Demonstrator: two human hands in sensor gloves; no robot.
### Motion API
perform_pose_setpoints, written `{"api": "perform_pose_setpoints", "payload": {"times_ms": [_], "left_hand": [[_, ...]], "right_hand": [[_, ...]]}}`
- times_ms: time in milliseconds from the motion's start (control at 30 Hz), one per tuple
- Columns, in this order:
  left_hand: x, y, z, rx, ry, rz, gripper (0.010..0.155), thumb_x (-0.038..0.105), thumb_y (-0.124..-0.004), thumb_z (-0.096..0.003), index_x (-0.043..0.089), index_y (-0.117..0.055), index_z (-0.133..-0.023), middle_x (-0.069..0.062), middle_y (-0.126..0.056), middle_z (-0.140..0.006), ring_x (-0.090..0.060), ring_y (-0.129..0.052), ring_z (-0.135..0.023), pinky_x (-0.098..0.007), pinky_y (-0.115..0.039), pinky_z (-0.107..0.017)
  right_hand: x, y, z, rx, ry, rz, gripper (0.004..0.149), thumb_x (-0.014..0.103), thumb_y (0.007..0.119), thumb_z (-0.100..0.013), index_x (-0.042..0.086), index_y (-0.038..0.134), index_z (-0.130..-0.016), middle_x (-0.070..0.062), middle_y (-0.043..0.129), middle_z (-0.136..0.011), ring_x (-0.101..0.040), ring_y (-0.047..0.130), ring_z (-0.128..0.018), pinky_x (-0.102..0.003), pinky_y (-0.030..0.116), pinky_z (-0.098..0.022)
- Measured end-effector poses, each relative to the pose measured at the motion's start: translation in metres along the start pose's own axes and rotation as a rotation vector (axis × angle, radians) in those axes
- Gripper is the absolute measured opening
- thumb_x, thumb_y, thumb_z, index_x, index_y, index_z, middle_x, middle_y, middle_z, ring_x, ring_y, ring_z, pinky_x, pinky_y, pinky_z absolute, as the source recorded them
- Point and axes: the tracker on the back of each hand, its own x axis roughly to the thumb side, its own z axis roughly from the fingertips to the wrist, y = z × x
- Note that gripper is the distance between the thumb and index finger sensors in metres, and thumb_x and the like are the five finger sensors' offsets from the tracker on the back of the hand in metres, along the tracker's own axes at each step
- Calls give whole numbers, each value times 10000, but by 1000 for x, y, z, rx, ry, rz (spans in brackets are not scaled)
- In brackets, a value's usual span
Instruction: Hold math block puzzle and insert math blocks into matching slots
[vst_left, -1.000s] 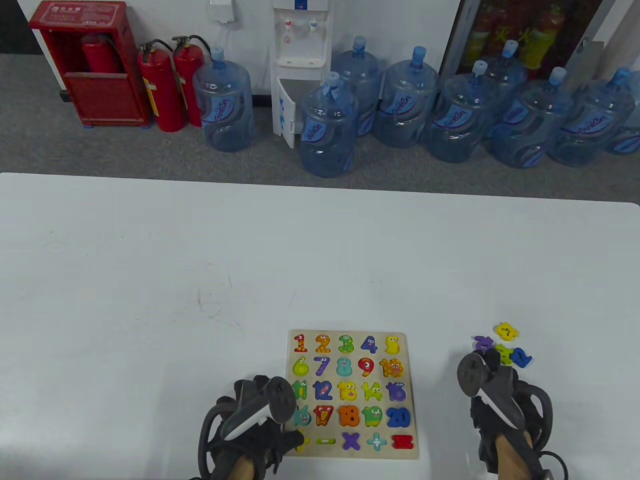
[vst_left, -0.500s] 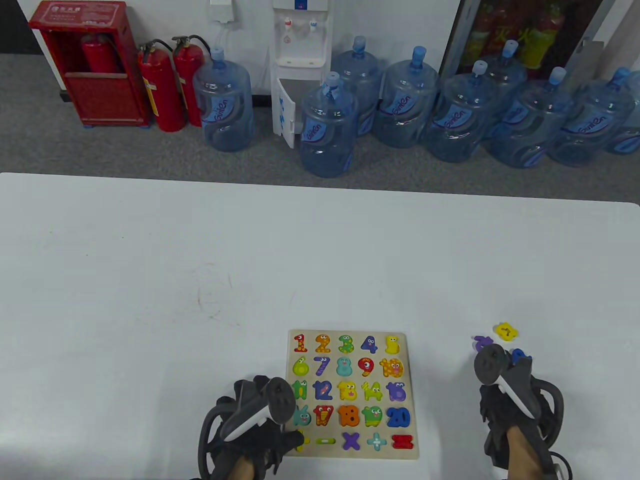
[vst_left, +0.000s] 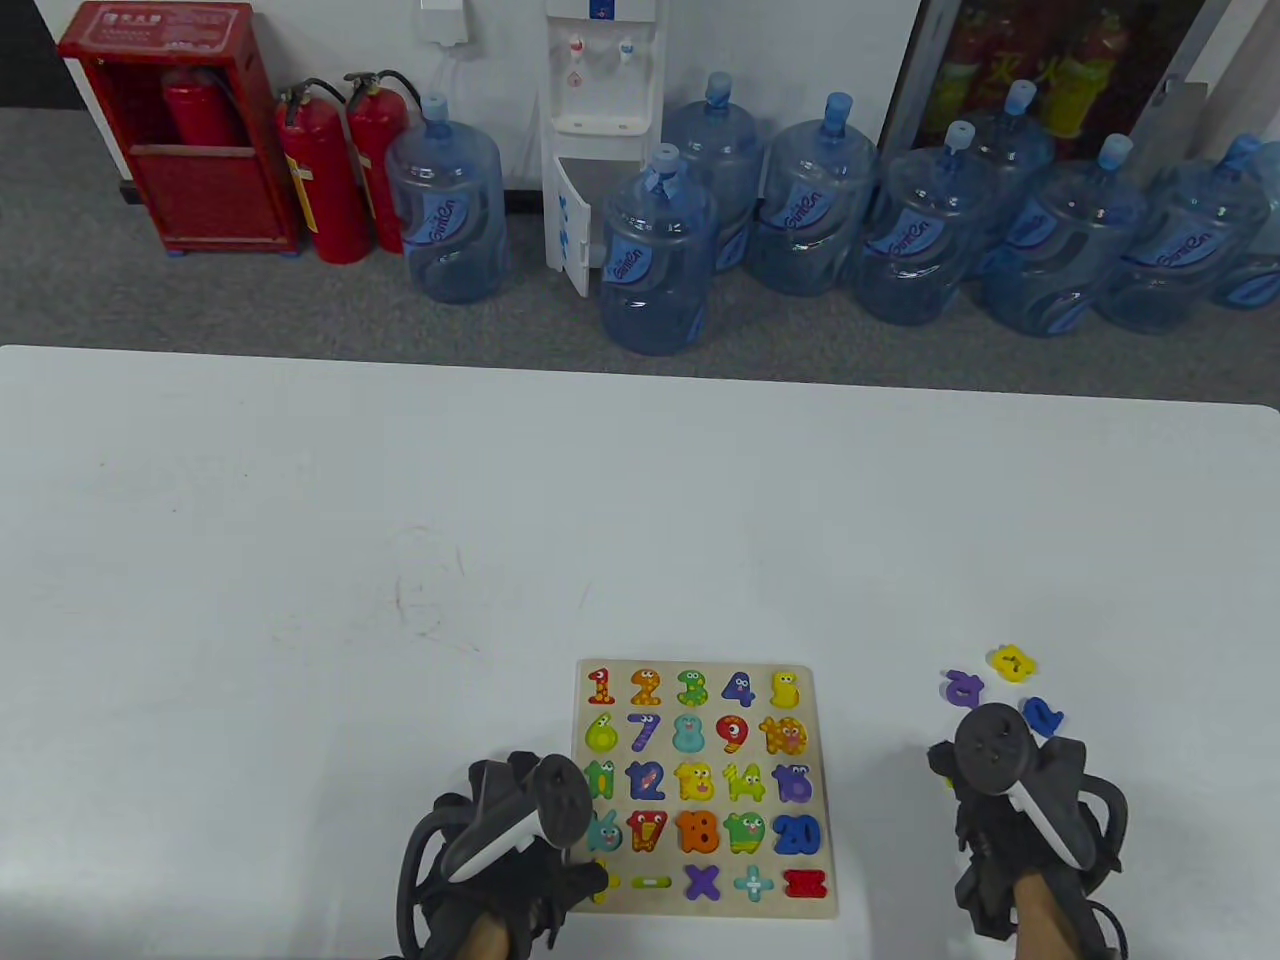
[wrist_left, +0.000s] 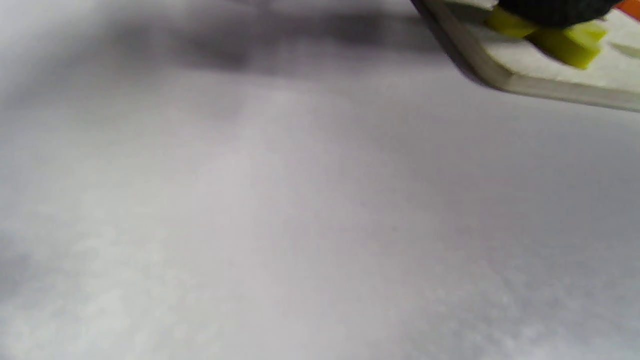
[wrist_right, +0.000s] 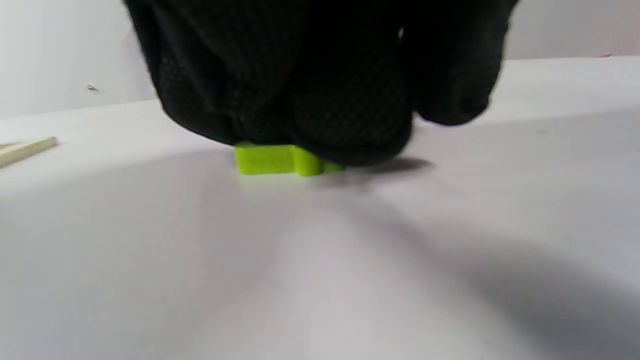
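**Right hand pulled back with green block**

Right hand (vst_left: 1015, 810) moved back toward us from the loose pile; we see its fingers (wrist_right: 345, 115) closed on the green block (wrist_right: 272, 160), low on the tabletop (vst_left: 300, 560). Left hand (vst_left: 500, 850) presses the puzzle's (vst_left: 820, 790) near-left corner. Purple (vst_left: 964, 688), yellow (vst_left: 1012, 662), blue (vst_left: 1042, 715) blocks lie beside.

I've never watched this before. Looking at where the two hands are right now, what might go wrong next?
The right hand has its gloved fingers over the lime green block, which seems to sit on the table; only its edge shows, so the hold may be shallow and it might slip when lifted.

The purple block and blue block lie just beyond that hand and may get knocked.

The left hand touches only one corner of the puzzle board, which might pivot.
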Motion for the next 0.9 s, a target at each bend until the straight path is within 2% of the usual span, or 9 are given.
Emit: {"api": "perform_pose_setpoints", "payload": {"times_ms": [33, 133, 167, 233, 300, 400, 500, 633, 900], "left_hand": [[0, 0, 0, 0, 0, 0, 920, 616, -653, -343, 282, -159, -1043, -57, -8, -1055, -487, -35, -1004, -748, -234, -700], [0, 0, 0, 0, -1, 0, 922, 616, -655, -342, 280, -161, -1044, -57, -10, -1056, -486, -36, -1005, -748, -236, -701], [0, 0, 0, 0, -1, 1, 921, 615, -655, -343, 280, -161, -1044, -57, -10, -1056, -488, -36, -1004, -748, -234, -701], [0, 0, 0, 0, -1, 0, 921, 616, -653, -343, 280, -159, -1044, -57, -9, -1056, -488, -36, -1005, -748, -234, -701], [0, 0, 0, 0, -1, 0, 921, 615, -654, -343, 279, -161, -1044, -57, -10, -1056, -487, -36, -1004, -748, -235, -700], [0, 0, 0, 0, -1, 1, 922, 615, -655, -343, 280, -160, -1044, -58, -9, -1056, -488, -36, -1004, -748, -234, -701], [0, 0, 0, 0, -1, 1, 920, 615, -654, -343, 280, -160, -1044, -57, -9, -1056, -486, -35, -1005, -747, -234, -701], [0, 0, 0, 0, -1, 0, 921, 615, -653, -344, 278, -159, -1044, -58, -8, -1055, -486, -35, -1005, -748, -234, -700], [0, 0, 1, 0, -2, 0, 920, 615, -652, -343, 278, -159, -1043, -56, -9, -1055, -485, -35, -1005, -748, -233, -701]], "right_hand": [[0, -3, 1, -15, -5, -21, 418, 221, 811, -280, 323, 904, -675, 31, 922, -672, -127, 993, -433, -355, 835, -435], [-2, -12, 8, -204, 45, -39, 415, 233, 807, -281, 333, 904, -672, 37, 936, -666, -118, 994, -415, -345, 838, -425], [-1, -11, 9, -223, 56, -8, 416, 236, 804, -287, 338, 897, -679, 45, 929, -676, -117, 990, -433, -345, 834, -438], [-1, -5, 7, -190, 55, 43, 426, 249, 801, -293, 339, 881, -702, 44, 910, -713, -129, 983, -491, -355, 825, -461], [0, 0, 5, -132, 48, 68, 516, 347, 813, -269, 319, 823, -784, 15, 845, -815, -159, 957, -582, -367, 812, -479], [2, 7, 2, -42, 33, 104, 574, 390, 831, -245, 299, 803, -811, -11, 818, -849, -176, 948, -597, -377, 810, -472], [8, 11, 3, -35, 39, 205, 628, 413, 848, -220, 288, 780, -832, -17, 803, -856, -161, 929, -600, -373, 805, -473], [18, 14, 4, -27, 7, 245, 621, 365, 865, -217, 284, 778, -826, 2, 812, -835, -166, 929, -594, -368, 799, -487], [24, 13, 8, 29, -99, 170, 615, 200, 897, -232, 411, 759, -792, 151, 768, -874, -147, 839, -754, -405, 716, -635]]}}
